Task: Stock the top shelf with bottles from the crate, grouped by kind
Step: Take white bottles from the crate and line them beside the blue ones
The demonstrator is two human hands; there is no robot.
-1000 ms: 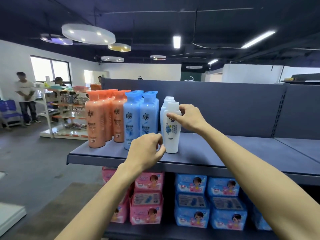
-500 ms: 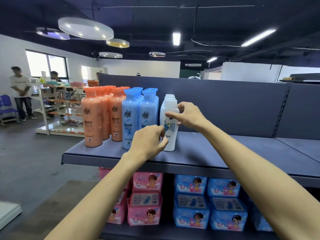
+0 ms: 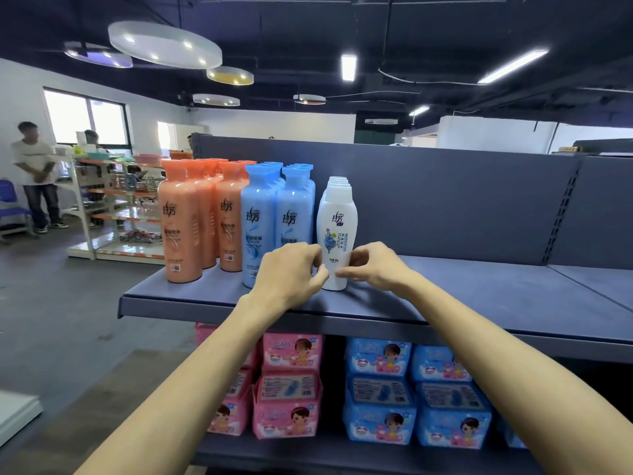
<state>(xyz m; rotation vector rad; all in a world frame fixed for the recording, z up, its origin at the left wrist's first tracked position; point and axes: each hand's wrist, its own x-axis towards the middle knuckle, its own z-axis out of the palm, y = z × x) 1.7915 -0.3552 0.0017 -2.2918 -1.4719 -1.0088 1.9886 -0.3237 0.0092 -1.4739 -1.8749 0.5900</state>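
- Right hand [image 3: 373, 269] has dropped from the white bottle [image 3: 337, 234]'s shoulder, where it was 1 s ago, to its base; left hand [image 3: 291, 272] has stayed low at the base.
- Left hand: fingers curled, thumb and fingertips pressed to the bottle's lower side at 8 o'clock; a light pinch, not a full wrap.
- Right hand: thumb and forefinger pinch the bottle's lower side at 4 o'clock; the other fingers curl behind, partly hidden.
- White bottle: upright on the shelf [image 3: 479, 296], near the front edge, label facing out; it heads 1 file of like white bottles running back toward 12 o'clock, of which only the caps show.
- Blue bottles [image 3: 260, 221]: 2 files just beside the white bottle at 9 o'clock; the left hand hides part of the nearer front one.
- Orange bottles [image 3: 180, 221]: grouped further out at 9 o'clock, just beside the blue ones.
- Lower shelf: pink packs [image 3: 291, 406] at 6 o'clock of the hands, blue packs [image 3: 380, 406] at 5 o'clock.
- Person [image 3: 34, 166]: stands far off at 9 o'clock, by another rack.
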